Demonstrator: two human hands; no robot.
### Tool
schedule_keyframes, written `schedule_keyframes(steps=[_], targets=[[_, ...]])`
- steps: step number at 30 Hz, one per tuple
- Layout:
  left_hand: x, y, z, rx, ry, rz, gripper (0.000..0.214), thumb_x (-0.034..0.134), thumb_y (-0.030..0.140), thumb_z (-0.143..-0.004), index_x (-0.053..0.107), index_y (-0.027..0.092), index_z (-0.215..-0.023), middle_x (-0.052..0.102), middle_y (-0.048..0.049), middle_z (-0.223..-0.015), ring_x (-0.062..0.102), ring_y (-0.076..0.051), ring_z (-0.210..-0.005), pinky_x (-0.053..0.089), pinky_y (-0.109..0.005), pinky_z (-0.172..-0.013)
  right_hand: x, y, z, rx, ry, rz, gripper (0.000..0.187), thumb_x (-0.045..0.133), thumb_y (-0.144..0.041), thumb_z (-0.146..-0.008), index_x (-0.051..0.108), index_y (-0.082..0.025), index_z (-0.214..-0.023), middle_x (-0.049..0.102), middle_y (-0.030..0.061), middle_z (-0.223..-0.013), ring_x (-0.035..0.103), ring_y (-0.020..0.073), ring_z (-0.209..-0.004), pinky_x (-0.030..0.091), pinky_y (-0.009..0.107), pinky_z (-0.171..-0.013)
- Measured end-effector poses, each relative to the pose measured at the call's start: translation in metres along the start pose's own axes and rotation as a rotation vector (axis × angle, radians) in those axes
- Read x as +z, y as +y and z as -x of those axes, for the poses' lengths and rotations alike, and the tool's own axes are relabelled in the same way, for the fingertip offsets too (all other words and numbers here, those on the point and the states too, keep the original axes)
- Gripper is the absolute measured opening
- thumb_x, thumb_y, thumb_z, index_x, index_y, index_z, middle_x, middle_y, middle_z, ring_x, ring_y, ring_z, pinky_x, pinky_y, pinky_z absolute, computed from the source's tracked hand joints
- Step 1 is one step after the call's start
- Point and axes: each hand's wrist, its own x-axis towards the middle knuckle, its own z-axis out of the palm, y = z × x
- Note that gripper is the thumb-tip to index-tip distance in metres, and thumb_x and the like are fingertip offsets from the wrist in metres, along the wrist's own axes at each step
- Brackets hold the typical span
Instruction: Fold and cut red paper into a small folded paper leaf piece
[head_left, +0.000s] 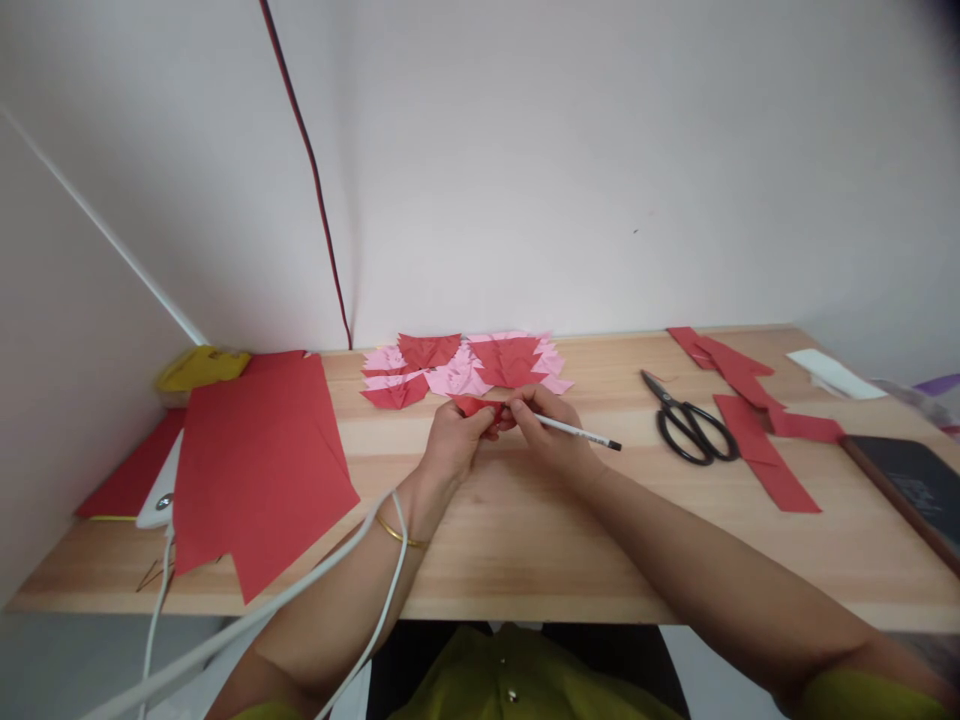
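Over the middle of the wooden table, my left hand (454, 436) pinches a small folded piece of red paper (472, 404). My right hand (547, 425) is closed around a white pencil (574, 430), its dark end pointing out to the right. The fingertips of both hands meet at the paper's right corner, so the pencil's other end is hidden. Just beyond my hands lie several red paper cutouts (506, 360) with jagged edges, mixed with pink paper cutouts (456, 372).
Black-handled scissors (694, 425) lie to the right, beside red paper strips (765, 450). A dark phone-like device (911, 490) is at the right edge. Large red sheets (259, 460) cover the left side, near a yellow item (202, 368). A white cable (300, 585) crosses my left forearm.
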Motion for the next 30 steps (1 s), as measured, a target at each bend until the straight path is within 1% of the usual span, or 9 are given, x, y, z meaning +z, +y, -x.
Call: schedule_keyframes(steps=[8,11,16,22,24,26,27,29,30], targets=[[0.002,0.002,0.001,0.004,0.028,-0.024,0.008,0.069,0.020,-0.060,0.067,0.012,-0.059,0.066,-0.0033,-0.057,0.056,-0.011,-0.051,0.042,-0.022,-0.051,0.001,0.002,0.000,-0.037,-0.036,0.003,0.018,0.051,-0.037,-0.088,0.058,-0.020,-0.089,0.070,0.0041,-0.079,0.069,0.0168,-0.070,0.056,0.029,-0.066],[0.003,0.003,0.002,0.008,0.034,-0.034,0.008,0.069,0.019,-0.060,0.066,0.012,-0.058,0.064,-0.0027,-0.055,0.055,-0.010,-0.050,0.041,-0.022,-0.050,0.001,0.003,0.000,-0.051,-0.041,0.026,0.018,0.051,-0.036,-0.088,0.059,-0.020,-0.091,0.070,0.0040,-0.079,0.069,0.0168,-0.071,0.056,0.029,-0.067],[0.004,0.003,0.002,0.019,0.041,-0.073,0.009,0.068,0.018,-0.060,0.064,0.012,-0.055,0.061,-0.0015,-0.052,0.053,-0.009,-0.048,0.041,-0.022,-0.050,0.000,0.002,-0.001,-0.070,-0.038,0.090,0.017,0.051,-0.034,-0.088,0.060,-0.020,-0.088,0.070,0.0037,-0.079,0.068,0.0156,-0.070,0.054,0.027,-0.065],[0.001,0.000,0.000,0.023,0.025,-0.069,0.009,0.069,0.019,-0.060,0.065,0.012,-0.057,0.062,-0.0022,-0.054,0.054,-0.010,-0.050,0.041,-0.023,-0.051,0.001,-0.003,0.000,-0.069,-0.052,0.110,0.017,0.051,-0.034,-0.087,0.060,-0.020,-0.087,0.070,0.0031,-0.077,0.067,0.0154,-0.070,0.053,0.027,-0.065],[-0.001,-0.001,-0.003,0.032,0.020,-0.046,0.009,0.069,0.020,-0.061,0.065,0.012,-0.059,0.061,-0.0015,-0.054,0.053,-0.010,-0.049,0.041,-0.023,-0.051,-0.002,-0.005,-0.001,-0.074,-0.012,0.124,0.017,0.051,-0.035,-0.087,0.059,-0.020,-0.087,0.068,0.0028,-0.074,0.066,0.0155,-0.068,0.052,0.026,-0.063],[-0.004,-0.002,-0.006,0.042,0.031,-0.007,0.010,0.070,0.020,-0.060,0.062,0.013,-0.058,0.059,0.0002,-0.052,0.051,-0.010,-0.048,0.040,-0.024,-0.051,-0.011,-0.006,-0.007,-0.115,0.086,0.203,0.016,0.052,-0.034,-0.087,0.059,-0.020,-0.088,0.067,0.0027,-0.074,0.064,0.0158,-0.068,0.051,0.027,-0.064],[-0.005,-0.001,-0.008,0.046,0.036,0.019,0.012,0.070,0.019,-0.059,0.060,0.014,-0.057,0.057,0.0012,-0.051,0.050,-0.010,-0.048,0.041,-0.024,-0.051,-0.018,-0.004,-0.012,-0.153,0.157,0.267,0.015,0.052,-0.033,-0.087,0.059,-0.020,-0.089,0.066,0.0031,-0.076,0.063,0.0160,-0.069,0.050,0.028,-0.066],[-0.007,0.000,-0.010,0.040,0.037,0.073,0.016,0.071,0.017,-0.056,0.056,0.015,-0.054,0.055,0.0026,-0.051,0.051,-0.010,-0.049,0.042,-0.025,-0.052,-0.039,0.004,-0.024,-0.228,0.262,0.443,0.014,0.052,-0.029,-0.085,0.062,-0.020,-0.090,0.066,0.0066,-0.089,0.062,0.0188,-0.081,0.050,0.031,-0.076],[-0.008,0.001,-0.011,0.032,0.033,0.094,0.017,0.072,0.016,-0.054,0.055,0.015,-0.054,0.055,0.0028,-0.051,0.051,-0.010,-0.050,0.043,-0.025,-0.052,-0.051,0.010,-0.031,-0.249,0.295,0.524,0.016,0.050,-0.025,-0.085,0.063,-0.019,-0.093,0.065,0.0089,-0.096,0.062,0.0205,-0.088,0.049,0.033,-0.081]])
